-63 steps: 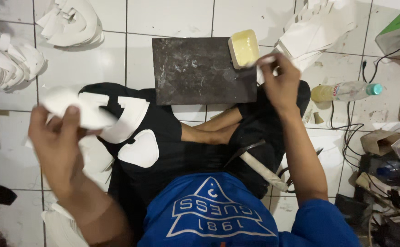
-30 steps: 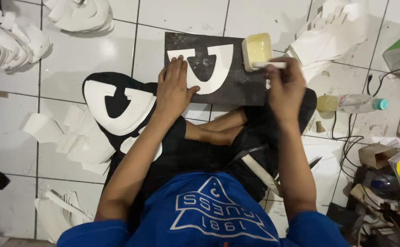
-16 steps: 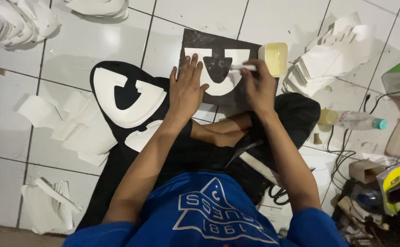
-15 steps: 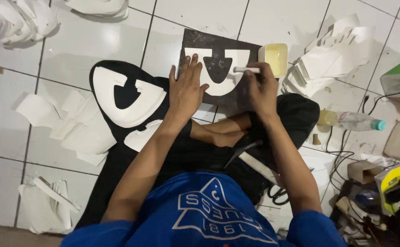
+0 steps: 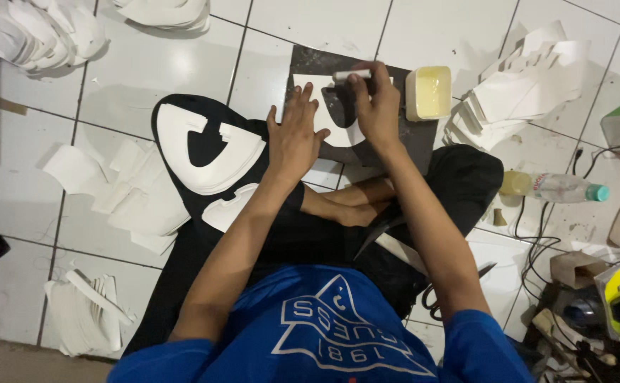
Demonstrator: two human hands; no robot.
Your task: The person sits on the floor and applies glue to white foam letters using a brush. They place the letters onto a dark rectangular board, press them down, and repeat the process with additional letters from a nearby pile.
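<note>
Near the frame's middle, the left hand [image 5: 294, 138] lies flat, fingers spread, pinning a white cutout [image 5: 326, 120] to the dark board [image 5: 416, 138]. Just beyond, the right hand [image 5: 376, 106] grips a brush [image 5: 351, 74]. Upper right stands a glue tub [image 5: 428, 92].

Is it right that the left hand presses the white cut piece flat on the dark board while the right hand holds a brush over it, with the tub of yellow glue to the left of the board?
Not quite. In the head view the tub of yellow glue sits at the board's right edge, not its left. The rest holds: the left hand presses the white cut piece flat, and the right hand holds a brush over it.
</note>
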